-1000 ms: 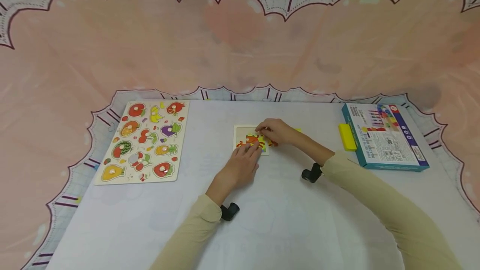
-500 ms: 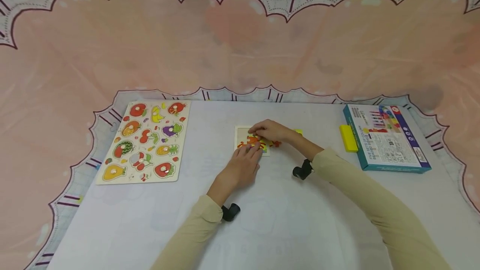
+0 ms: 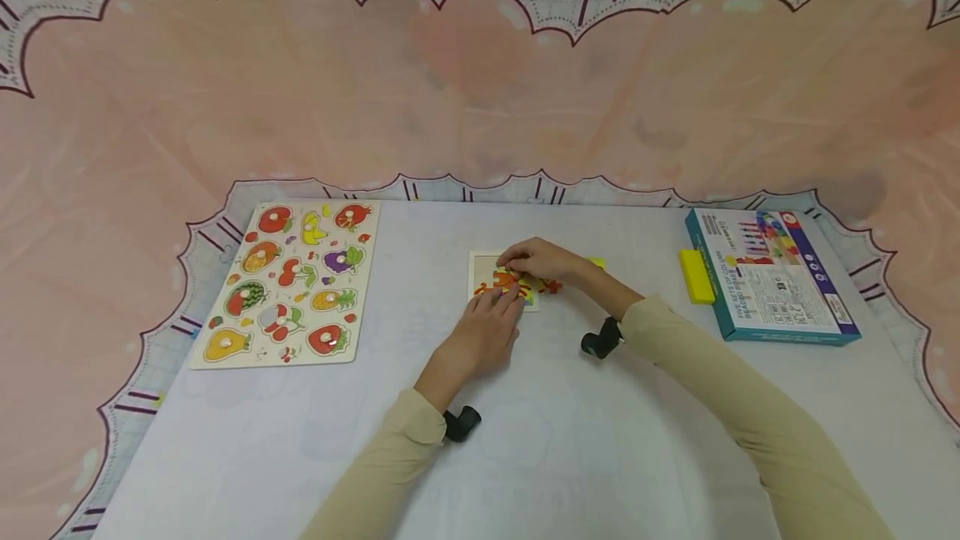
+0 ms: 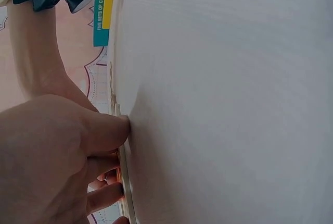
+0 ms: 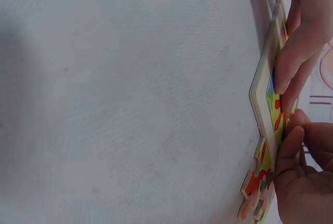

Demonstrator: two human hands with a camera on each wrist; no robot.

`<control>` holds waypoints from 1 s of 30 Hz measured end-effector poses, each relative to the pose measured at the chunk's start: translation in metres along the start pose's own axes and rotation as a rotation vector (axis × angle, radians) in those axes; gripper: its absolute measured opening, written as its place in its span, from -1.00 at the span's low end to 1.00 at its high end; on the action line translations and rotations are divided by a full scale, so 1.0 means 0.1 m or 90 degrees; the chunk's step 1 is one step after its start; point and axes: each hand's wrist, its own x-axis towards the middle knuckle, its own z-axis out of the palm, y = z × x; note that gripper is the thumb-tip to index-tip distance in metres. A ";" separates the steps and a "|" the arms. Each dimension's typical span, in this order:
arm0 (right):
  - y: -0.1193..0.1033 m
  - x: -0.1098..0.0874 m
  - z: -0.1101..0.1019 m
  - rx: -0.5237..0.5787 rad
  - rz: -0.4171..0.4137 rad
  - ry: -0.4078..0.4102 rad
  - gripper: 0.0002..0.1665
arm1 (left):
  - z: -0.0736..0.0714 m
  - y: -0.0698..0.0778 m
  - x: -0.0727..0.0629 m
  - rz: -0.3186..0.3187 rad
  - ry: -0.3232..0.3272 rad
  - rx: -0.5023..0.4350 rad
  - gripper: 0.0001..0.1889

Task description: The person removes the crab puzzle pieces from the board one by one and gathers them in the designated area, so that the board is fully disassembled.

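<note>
A small jigsaw tray [image 3: 482, 263] with a pale wooden frame lies mid-table, partly filled with red, yellow and green puzzle pieces [image 3: 504, 280]. My left hand [image 3: 483, 332] rests on its near side, with extended fingers over the pieces. From the right, my right hand [image 3: 543, 260] reaches over the tray, thumb and fingers bent together. In the right wrist view, these fingertips seem to pinch a puzzle piece at the tray's inner area, mostly hidden by the fingers. Loose puzzle pieces [image 5: 252, 187] lie against the tray's right side, partly under my right hand.
A fruit peg puzzle board [image 3: 300, 273] lies to the left on the white table [image 3: 555, 440]. At right are a teal-edged box [image 3: 772, 282] and a yellow block [image 3: 697, 277] against its left side. A yellow piece [image 3: 597, 262] shows behind my right wrist.
My right hand has shifted left over the tray, uncovering more of the loose pieces at its right side. Over the last half second it barely moves. My left hand stays on the tray.
</note>
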 end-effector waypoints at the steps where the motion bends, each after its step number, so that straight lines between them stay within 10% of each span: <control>1: 0.00 0.00 0.00 0.004 0.003 0.001 -0.62 | 0.00 0.00 0.00 -0.001 0.000 0.000 -0.47; 30: 0.04 0.02 0.12 0.056 -0.027 0.054 -0.71 | 0.02 0.00 0.00 0.003 0.012 -0.020 -0.48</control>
